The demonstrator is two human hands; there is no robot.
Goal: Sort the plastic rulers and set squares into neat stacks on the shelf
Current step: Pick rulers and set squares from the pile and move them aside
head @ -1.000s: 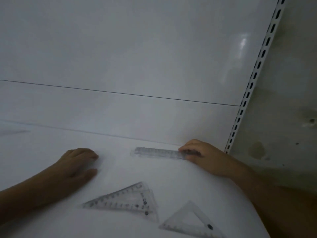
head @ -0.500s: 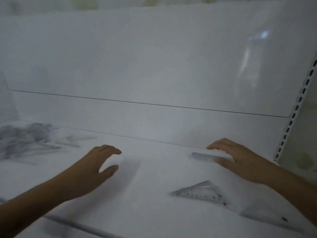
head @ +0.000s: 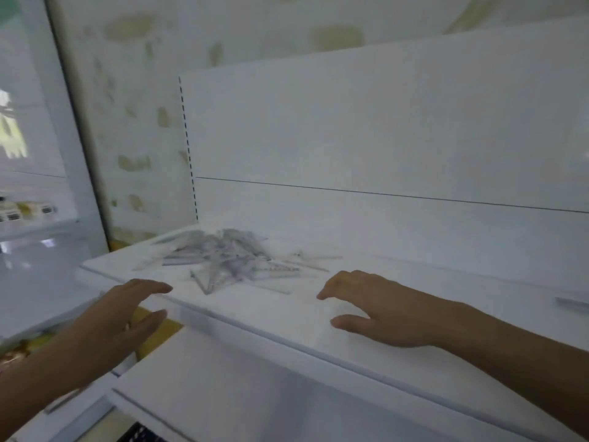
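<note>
A loose pile of clear plastic rulers and set squares [head: 229, 260] lies at the shelf's [head: 287, 314] left end, likely light, thin, slippery and best pinched by an edge; left hand [head: 121, 317] and right hand [head: 373, 307] hover before it, fingers spread, holding nothing.

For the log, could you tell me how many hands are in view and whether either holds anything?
2. The left hand hovers open by the shelf's front edge. The right hand is open over the shelf, right of the pile. Neither holds anything.
</note>
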